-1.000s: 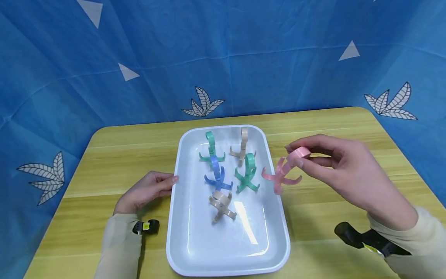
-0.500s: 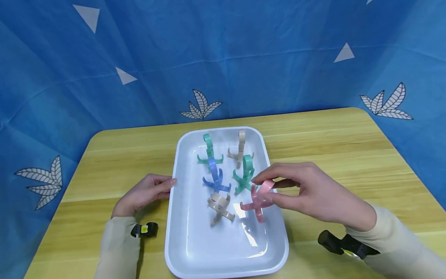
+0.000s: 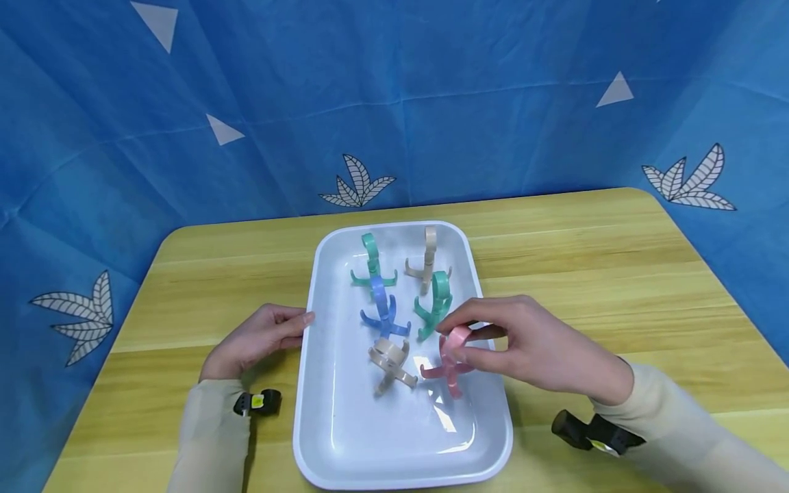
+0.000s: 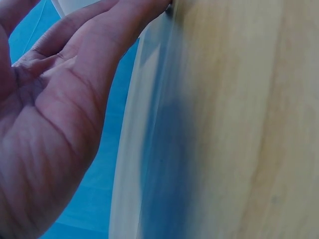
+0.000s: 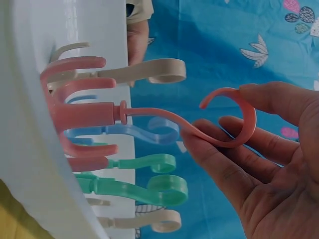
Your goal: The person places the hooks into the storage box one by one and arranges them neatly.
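Note:
A pink plastic hanging hook (image 3: 453, 373) with curved prongs at its base stands in the white tray (image 3: 364, 438), near the right wall. My right hand (image 3: 530, 342) pinches its curled top between thumb and fingers. In the right wrist view the pink hook (image 5: 84, 114) points its prongs at the tray floor, close against it. At the tray's left rim is my left hand (image 3: 259, 342), thumb over the edge and fingers tucked beneath. The left wrist view shows that palm (image 4: 55, 124), with only a corner of the tray.
Other hooks stand in the tray: a blue one (image 3: 385, 313), a front beige one (image 3: 391, 363), a back beige one (image 3: 429, 255), a front green one (image 3: 440, 294) and a back green one (image 3: 372, 257). A wooden table (image 3: 585, 260) lies beneath; a blue curtain (image 3: 468, 137) hangs behind.
My right hand has brought the pink hook left and down from over the tray's right rim to inside it, in front of the green hook. The left hand has stayed at the rim.

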`<state>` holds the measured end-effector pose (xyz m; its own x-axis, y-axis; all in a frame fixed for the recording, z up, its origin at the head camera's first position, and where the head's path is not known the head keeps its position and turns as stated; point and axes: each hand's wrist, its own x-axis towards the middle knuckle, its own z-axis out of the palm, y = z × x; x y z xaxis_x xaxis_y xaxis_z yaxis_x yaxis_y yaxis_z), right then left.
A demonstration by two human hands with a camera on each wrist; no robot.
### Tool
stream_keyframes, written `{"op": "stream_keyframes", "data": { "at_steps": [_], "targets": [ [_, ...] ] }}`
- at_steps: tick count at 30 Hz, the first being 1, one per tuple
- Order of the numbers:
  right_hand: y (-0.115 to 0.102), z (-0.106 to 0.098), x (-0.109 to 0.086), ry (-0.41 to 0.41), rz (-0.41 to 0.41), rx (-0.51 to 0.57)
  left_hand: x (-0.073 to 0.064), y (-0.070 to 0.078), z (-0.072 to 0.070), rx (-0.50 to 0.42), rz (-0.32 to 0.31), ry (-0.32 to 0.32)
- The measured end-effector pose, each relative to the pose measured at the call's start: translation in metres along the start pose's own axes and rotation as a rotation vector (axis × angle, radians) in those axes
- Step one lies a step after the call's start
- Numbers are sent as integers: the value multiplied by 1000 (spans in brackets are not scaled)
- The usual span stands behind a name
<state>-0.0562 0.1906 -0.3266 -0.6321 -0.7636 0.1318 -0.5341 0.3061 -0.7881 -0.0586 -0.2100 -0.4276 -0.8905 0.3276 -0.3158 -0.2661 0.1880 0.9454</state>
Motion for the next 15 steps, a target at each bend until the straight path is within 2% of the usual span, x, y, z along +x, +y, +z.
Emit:
{"op": "stream_keyframes", "data": {
  "at_steps": [4,15],
  "targets": [
    [2,1,0,-3,0,-17,1,-1,0,-2,5,-13],
    [9,6,4,-29,4,11,0,0,0,4,-8,9]
  ]
}}
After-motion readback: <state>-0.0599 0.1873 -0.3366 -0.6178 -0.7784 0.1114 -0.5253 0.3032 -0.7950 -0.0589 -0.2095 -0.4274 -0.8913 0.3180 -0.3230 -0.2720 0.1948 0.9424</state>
